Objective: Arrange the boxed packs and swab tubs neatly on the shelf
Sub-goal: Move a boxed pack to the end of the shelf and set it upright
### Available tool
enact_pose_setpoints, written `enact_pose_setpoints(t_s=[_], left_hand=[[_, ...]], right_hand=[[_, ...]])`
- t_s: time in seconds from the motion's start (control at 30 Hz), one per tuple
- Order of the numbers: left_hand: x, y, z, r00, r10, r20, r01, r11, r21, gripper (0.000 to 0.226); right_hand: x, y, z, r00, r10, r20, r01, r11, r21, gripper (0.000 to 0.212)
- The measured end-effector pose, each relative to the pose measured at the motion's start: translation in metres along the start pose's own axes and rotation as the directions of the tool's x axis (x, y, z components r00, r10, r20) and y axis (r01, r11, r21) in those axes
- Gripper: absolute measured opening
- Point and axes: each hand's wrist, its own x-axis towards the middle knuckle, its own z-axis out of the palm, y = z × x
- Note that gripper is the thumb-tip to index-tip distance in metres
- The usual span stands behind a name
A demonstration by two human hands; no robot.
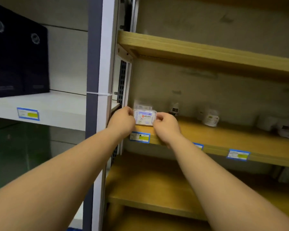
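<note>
While the left hand [122,121] and right hand [166,125] pinch the boxed pack [145,117] by its ends above the shelf [223,139], placement is under way; next, set it down squarely at the front edge.

A wooden shelf [227,139] runs from a white upright [105,64] off to the right, with another wooden board [207,55] above it and one below [148,189]. On it, at the left end near the front edge, sits a small clear pack [145,117] — a second pack [143,105] lies just behind it. Further right stand a small dark-labelled bottle [174,109] and a white tub [211,117]; blurred pale items [280,125] lie at the far right. Blue-framed price tags [140,137] hang on the shelf's front edge.
</note>
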Motion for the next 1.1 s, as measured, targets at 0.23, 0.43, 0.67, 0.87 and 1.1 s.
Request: enact_pose_setpoints(t_s=[0.23, 0.43, 0.67, 0.87, 1.1], left_hand=[[-0.003, 0.007, -0.001, 0.999, -0.038, 0.02, 0.038, 0.999, 0.022, 0.023], [-0.001, 0.019, 0.002, 0.996, -0.084, 0.005, 0.084, 0.996, -0.007, 0.018], [0.032, 0.016, 0.011, 0.995, -0.099, -0.011, 0.098, 0.994, -0.05, 0.016], [0.048, 0.004, 0.022, 0.996, -0.051, 0.074, 0.057, 0.995, -0.08, 0.029], [0.047, -0.001, 0.03, 0.993, 0.052, 0.109, -0.061, 0.995, 0.08, 0.031]], right_hand=[[0.001, 0.003, -0.002, 0.999, -0.019, 0.03, 0.018, 1.0, 0.024, 0.035], [0.013, 0.006, -0.002, 0.993, 0.054, 0.105, -0.065, 0.993, 0.103, 0.031], [0.054, 0.005, -0.001, 0.956, 0.134, 0.263, -0.172, 0.977, 0.128, 0.039], [0.068, 0.028, 0.01, 0.955, 0.088, 0.283, -0.174, 0.939, 0.296, 0.04], [0.064, 0.03, 0.007, 0.946, 0.055, 0.318, -0.159, 0.937, 0.31, 0.045]])
